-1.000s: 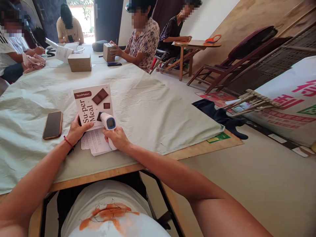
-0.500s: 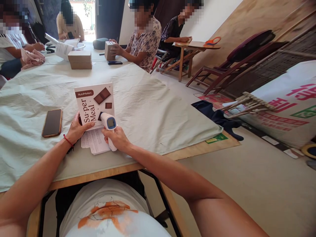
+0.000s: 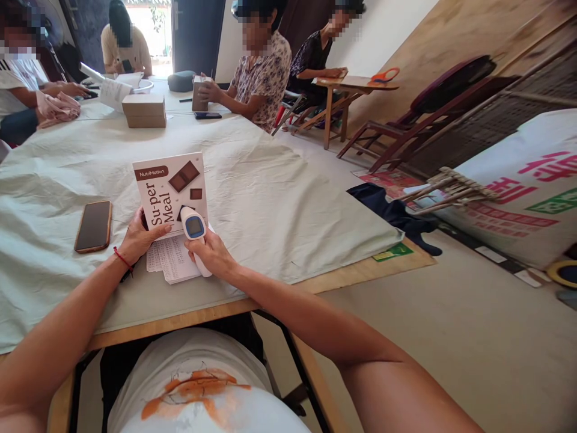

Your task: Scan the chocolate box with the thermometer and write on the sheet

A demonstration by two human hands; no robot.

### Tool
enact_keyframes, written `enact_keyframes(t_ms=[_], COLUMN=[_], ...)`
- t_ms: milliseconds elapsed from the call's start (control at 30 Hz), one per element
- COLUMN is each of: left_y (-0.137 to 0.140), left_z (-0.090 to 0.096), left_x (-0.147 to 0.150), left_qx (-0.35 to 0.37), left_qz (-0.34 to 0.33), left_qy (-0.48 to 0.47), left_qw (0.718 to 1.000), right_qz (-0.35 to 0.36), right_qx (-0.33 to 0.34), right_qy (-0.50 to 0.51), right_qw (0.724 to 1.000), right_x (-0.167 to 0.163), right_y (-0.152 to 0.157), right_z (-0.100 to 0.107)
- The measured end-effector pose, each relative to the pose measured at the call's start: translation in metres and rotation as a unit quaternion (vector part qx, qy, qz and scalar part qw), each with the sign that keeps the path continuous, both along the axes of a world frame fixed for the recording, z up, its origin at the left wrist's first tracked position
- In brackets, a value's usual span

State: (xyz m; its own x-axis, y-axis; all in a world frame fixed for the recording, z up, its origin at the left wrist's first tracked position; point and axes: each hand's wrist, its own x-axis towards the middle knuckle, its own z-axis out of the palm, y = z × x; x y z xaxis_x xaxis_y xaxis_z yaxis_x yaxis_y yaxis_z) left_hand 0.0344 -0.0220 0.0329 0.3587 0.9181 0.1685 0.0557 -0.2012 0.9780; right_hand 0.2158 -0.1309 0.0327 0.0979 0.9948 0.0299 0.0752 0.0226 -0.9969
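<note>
My left hand (image 3: 145, 233) grips the lower left corner of a white and brown box (image 3: 174, 186) marked "Su-per Meal", its thumb across the front. The box stands tilted, its printed face toward me. My right hand (image 3: 211, 251) is wrapped round the handle of a white infrared thermometer (image 3: 194, 225) with a blue-rimmed screen. The thermometer's head is close in front of the box's lower right part; whether they touch I cannot tell. Printed papers (image 3: 177, 260) lie beneath both hands. To the left rests a dark phone (image 3: 93, 226) in a brown case.
A pale cloth (image 3: 270, 204) covers the table. Farther back are a cardboard box (image 3: 143, 112) and another phone (image 3: 208, 115). Several people sit around; one person (image 3: 256, 78) holds a small carton (image 3: 200, 94). Right of the table stand a folded chair (image 3: 433, 105) and a large white sack (image 3: 532, 186).
The thermometer's head has tilted and shifted slightly left, with my right hand turning a little. The box stays in my left hand. The whole view has shifted slightly.
</note>
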Motion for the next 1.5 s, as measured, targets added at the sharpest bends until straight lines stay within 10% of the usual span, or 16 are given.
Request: enact_keyframes(t_ms=[467,767,933,1100,1200,1400,1500], left_y=[0.0,0.018,0.027,0.029,0.032,0.035,0.033], left_z=[-0.004,-0.02,-0.026,-0.019,-0.012,-0.005,-0.004], left_x=[-0.001,0.0,0.004,0.002,-0.006,-0.017,-0.016], left_qx=[-0.013,0.036,0.057,0.04,-0.01,-0.053,-0.037], left_qz=[0.027,0.108,0.098,0.055,0.03,0.008,0.006], left_qy=[-0.03,-0.089,-0.105,-0.125,-0.129,-0.115,-0.103], left_qw=[0.999,0.99,0.988,0.99,0.991,0.992,0.994], right_qz=[0.09,-0.01,-0.035,0.207,0.211,0.311,0.275], right_qx=[-0.026,-0.111,0.017,0.148,0.148,0.259,0.29], right_qy=[-0.163,-0.605,-0.695,-0.661,-0.66,-0.68,-0.613], right_qw=[0.982,0.789,0.718,0.706,0.706,0.611,0.682], right_x=[0.03,0.064,0.05,-0.009,-0.043,-0.055,-0.037], right_y=[-0.004,-0.028,-0.032,0.011,0.043,0.059,0.05], right_z=[0.021,0.01,0.025,0.042,0.037,0.032,0.022])
